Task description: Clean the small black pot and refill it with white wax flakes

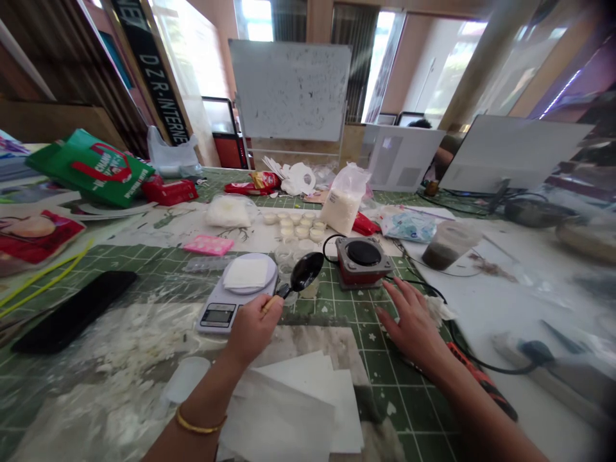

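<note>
My left hand grips the wooden handle of a spoon with a dark bowl, which it holds up over the table. Behind that hand is a kitchen scale with white paper on its round platform. My right hand has its fingers spread and holds nothing. It hovers near a small electric hot plate with a black round top. A crumpled white tissue lies just beyond the right wrist. Between my forearms rest several white paper sheets.
Small cups of pale contents stand behind the scale, near a bag of white granules. A black phone lies at left, beside plastic sheeting with white flakes. At right are a cup of dark liquid and a black cable.
</note>
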Demonstrator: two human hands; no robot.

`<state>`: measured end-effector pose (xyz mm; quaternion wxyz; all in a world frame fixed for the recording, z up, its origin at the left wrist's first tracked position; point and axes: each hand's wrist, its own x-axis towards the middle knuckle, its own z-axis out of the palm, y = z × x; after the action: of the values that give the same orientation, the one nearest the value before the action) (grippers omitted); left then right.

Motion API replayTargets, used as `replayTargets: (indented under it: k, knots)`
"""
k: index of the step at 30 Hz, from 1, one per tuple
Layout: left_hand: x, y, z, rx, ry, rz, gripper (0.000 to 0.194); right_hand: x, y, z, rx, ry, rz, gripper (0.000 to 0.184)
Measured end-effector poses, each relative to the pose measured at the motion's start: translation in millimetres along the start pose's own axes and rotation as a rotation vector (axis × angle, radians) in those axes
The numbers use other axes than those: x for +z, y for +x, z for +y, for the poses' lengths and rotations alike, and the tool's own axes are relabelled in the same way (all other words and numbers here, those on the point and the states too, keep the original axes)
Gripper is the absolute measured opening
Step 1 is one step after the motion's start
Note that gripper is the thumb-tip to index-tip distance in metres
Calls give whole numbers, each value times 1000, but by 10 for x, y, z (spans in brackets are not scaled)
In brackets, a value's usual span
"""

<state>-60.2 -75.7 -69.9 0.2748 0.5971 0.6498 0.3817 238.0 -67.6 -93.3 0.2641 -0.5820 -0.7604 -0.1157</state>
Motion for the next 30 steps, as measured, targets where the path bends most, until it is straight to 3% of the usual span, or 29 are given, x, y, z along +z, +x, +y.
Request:
replayTargets:
  k: [3, 5, 7, 10, 13, 16, 21, 30]
  knots:
    - [-8, 30, -14, -318, -513, -156, 33, -147, 3, -91, -27, 64, -43, 45]
    - [-20, 53, -33, -443, -860, -294, 31, -265, 16, -186, -62, 124, -130, 41]
    - [-36, 66, -42, -441, -1096, -370, 29, -347, 62, -308, -104, 169, -224, 39]
    - [-52, 62, -26, -371, -1235, -375, 25, -323, 234, -545, -177, 193, -316, 41]
    - [-39, 45, 3, -316, -1223, -284, 26, -116, 495, -834, -193, 178, -336, 46]
    - [1, 39, 15, -256, -1187, -100, 33, 154, 736, -1102, -179, 102, -359, 58]
    - [50, 29, 27, -177, -1188, 185, 37, 427, 952, -1282, -199, -61, -444, 63]
    - [22, -11, 70, -221, -1211, 272, 40, 580, 1093, -1256, -228, -106, -545, 67]
